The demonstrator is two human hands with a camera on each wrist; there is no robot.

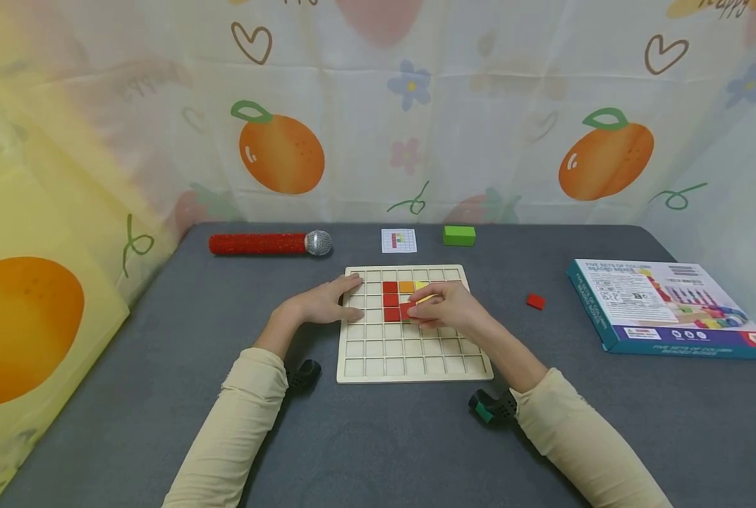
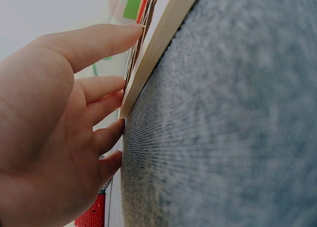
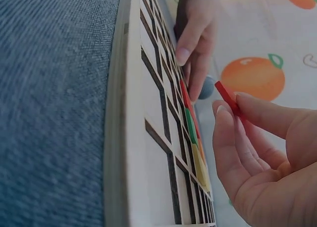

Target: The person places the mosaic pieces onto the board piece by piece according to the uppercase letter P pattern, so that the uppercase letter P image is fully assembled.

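Observation:
A pale wooden grid board [image 1: 378,360] lies flat on the table. In its cells sit several red tiles [image 1: 391,300], an orange tile [image 1: 406,287] and yellow tiles; a green tile [image 3: 191,125] shows in the right wrist view. My right hand [image 1: 444,308] pinches a loose red tile [image 3: 226,95] between thumb and fingertips, over the middle of the board and partly hiding the cells there. At the board's left edge rests my left hand [image 1: 323,299], its thumb and fingers extended, fingertips on the rim.
A small pattern card [image 1: 399,240] and a green block [image 1: 459,236] are at the back, with a red microphone [image 1: 257,244] to their left. Right of the board lies a single red tile [image 1: 536,301]. A game box [image 1: 670,307] lies farther right.

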